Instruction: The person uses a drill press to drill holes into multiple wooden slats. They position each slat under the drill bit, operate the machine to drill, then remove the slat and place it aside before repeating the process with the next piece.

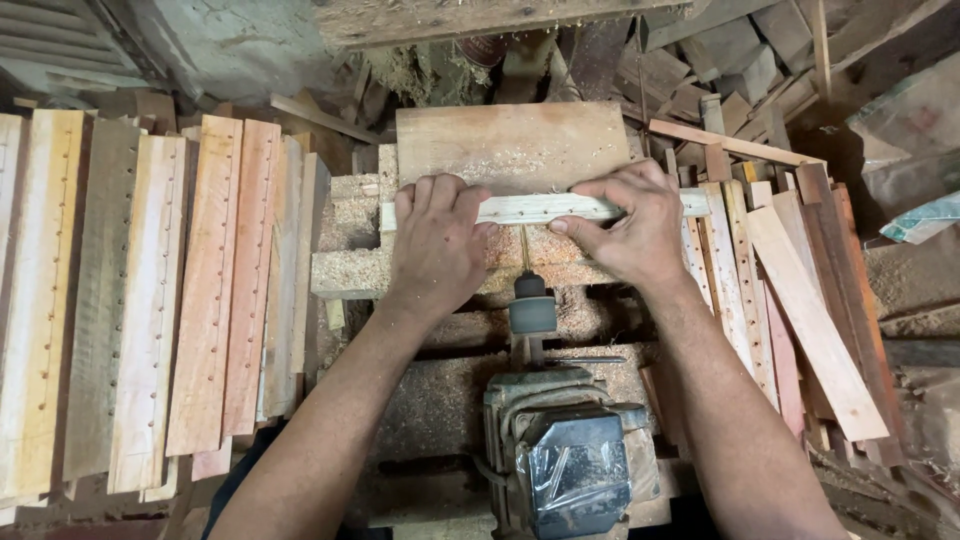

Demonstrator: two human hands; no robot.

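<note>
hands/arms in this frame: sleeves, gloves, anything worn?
Both bare: no gloves on the left hand or the right hand, no rings or watch visible. Forearms uncovered up to the frame edge, no sleeves in view. Fine sawdust seems to cling to the fingers.

Small woodworking shop. Horizontal drill motor (568,455) with chuck and bit (531,300), sawdust caked over the counter (440,390). Stack of drilled wooden slats (150,300) on one side, loose cut strips (800,300) on the other, offcut pile (720,60) behind.
</note>
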